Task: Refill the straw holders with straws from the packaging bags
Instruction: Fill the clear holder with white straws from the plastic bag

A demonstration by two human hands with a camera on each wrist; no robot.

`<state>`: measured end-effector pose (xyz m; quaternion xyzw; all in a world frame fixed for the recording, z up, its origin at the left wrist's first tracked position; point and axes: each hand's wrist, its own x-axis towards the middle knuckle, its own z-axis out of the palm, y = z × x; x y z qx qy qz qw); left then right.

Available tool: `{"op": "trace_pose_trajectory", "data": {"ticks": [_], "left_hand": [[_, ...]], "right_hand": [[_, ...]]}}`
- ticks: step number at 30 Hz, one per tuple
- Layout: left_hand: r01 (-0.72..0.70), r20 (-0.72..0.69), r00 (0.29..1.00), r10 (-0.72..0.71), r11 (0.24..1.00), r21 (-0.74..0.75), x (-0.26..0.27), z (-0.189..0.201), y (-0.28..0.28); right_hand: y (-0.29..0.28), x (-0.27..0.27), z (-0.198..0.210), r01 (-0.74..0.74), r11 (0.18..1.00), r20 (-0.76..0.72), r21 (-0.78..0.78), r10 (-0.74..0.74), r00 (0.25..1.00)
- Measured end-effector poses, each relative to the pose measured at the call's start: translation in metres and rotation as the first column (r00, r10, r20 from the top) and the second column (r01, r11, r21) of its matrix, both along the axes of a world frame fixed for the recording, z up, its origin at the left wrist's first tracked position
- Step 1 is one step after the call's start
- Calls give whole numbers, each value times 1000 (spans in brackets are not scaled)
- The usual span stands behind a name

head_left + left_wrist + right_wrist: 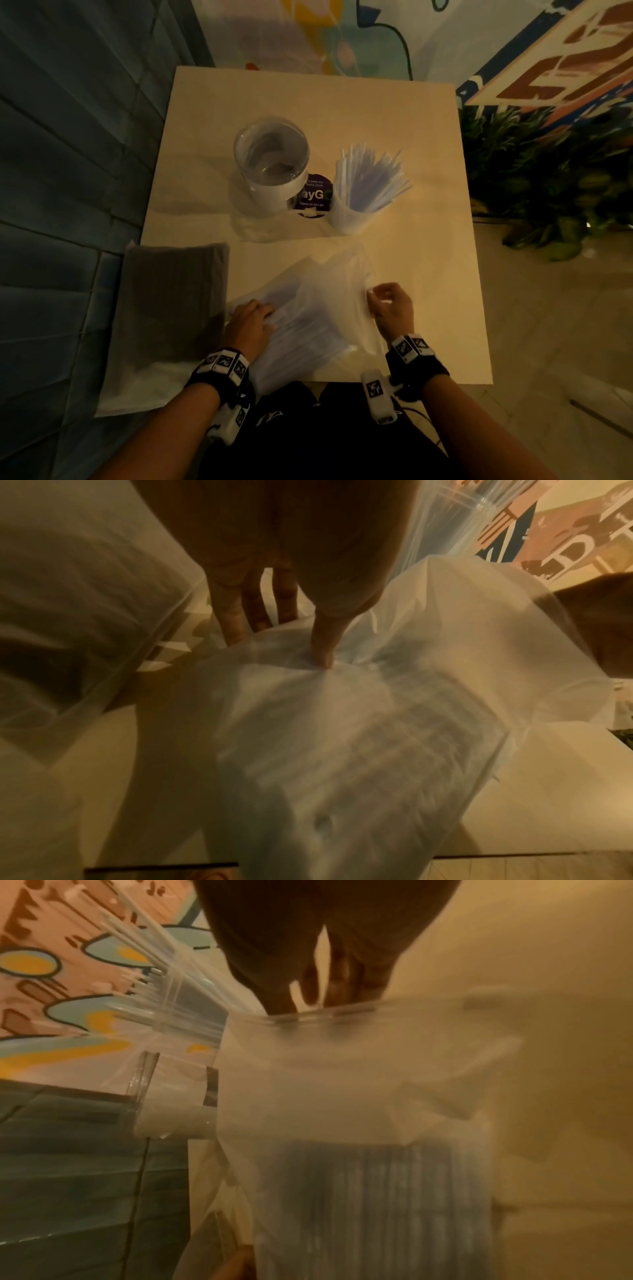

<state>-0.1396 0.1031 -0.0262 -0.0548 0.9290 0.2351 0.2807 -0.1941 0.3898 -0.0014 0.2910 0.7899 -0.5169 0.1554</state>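
A clear plastic bag of white straws (308, 322) (359, 737) (359, 1123) lies at the near edge of the table. My left hand (248, 323) (291, 639) grips its left side, the thumb pressing into the plastic. My right hand (388, 305) (325, 999) pinches the bag's right edge along its zip strip. Farther back stand two holders: an empty clear round one (272, 161) with a white band, and a clear cup full of white straws (366, 192) (164, 988).
A second bag with dark straws (171, 308) lies at the table's left near corner, hanging over the edge. A purple round sticker (313, 195) sits between the holders. Plants (548, 178) stand right of the beige table (428, 240). A blue panelled wall is at left.
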Motion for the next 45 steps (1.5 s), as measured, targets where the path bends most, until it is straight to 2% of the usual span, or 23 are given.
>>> {"op": "trace_pose_trajectory", "data": {"ticks": [4, 9, 11, 15, 21, 24, 31, 33, 36, 40, 45], "left_hand": [[10, 3, 1000, -10, 1000, -10, 0, 1, 0], [31, 32, 999, -31, 999, -10, -1, 8, 0], [56, 30, 998, -56, 998, -26, -1, 8, 0], [62, 9, 998, -62, 998, -15, 0, 5, -2], [57, 1, 998, -57, 998, -34, 0, 4, 1], [54, 2, 999, -54, 998, -32, -1, 4, 2], [54, 25, 998, -53, 998, -39, -4, 3, 2], [49, 25, 999, -48, 998, -47, -4, 3, 3], [47, 23, 999, -46, 998, -50, -4, 3, 3], [40, 25, 999, -38, 998, -53, -4, 2, 3], [26, 18, 1000, -25, 999, -48, -5, 1, 3]], "right_hand": [[-9, 1, -9, -125, 989, 249, -82, 142, 958], [-36, -18, -31, -195, 978, 236, -68, 206, 950], [-43, -26, -47, -154, 980, 231, -129, 181, 956], [-52, -36, -29, -131, 981, 190, -143, 157, 969], [-44, -30, -5, 101, 969, 128, -224, -73, 989], [-37, -26, 6, 156, 954, 116, -255, -130, 985], [-30, -25, 10, 145, 942, 121, -303, -113, 986], [-31, -29, 8, 181, 934, 137, -306, -145, 980], [-31, -36, 8, 299, 881, 188, -367, -245, 951], [-26, -41, 14, 418, 764, 196, -491, -370, 908], [-20, -48, 18, 531, 579, 205, -619, -533, 821]]}}
